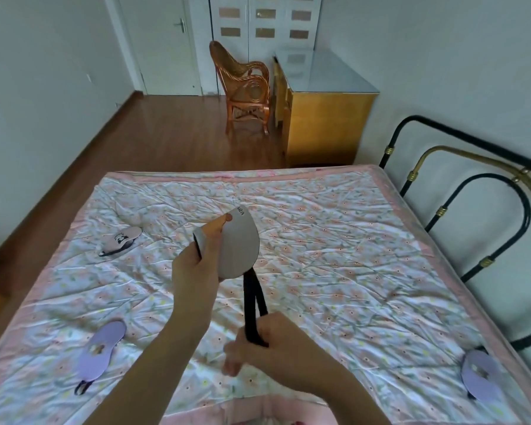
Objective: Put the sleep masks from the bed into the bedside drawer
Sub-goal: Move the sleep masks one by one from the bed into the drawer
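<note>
A grey sleep mask (239, 243) is held up over the middle of the bed (334, 256). My left hand (193, 271) pinches the mask's body, thumb on its front. Its black strap (253, 305) hangs down to my right hand (258, 342), which grips the strap's loop. On the quilt lie a pink sleep mask (121, 240) at the left, a purple sleep mask (100, 351) at the near left, and another purple sleep mask (480, 374) at the near right. No bedside drawer shows in this view.
A black and brass metal bed frame (460, 191) rises along the bed's right side. Beyond the bed stand a yellow wooden cabinet (322, 127) with a glass top and a rattan chair (242, 87). Wooden floor (166, 127) stretches to a white door.
</note>
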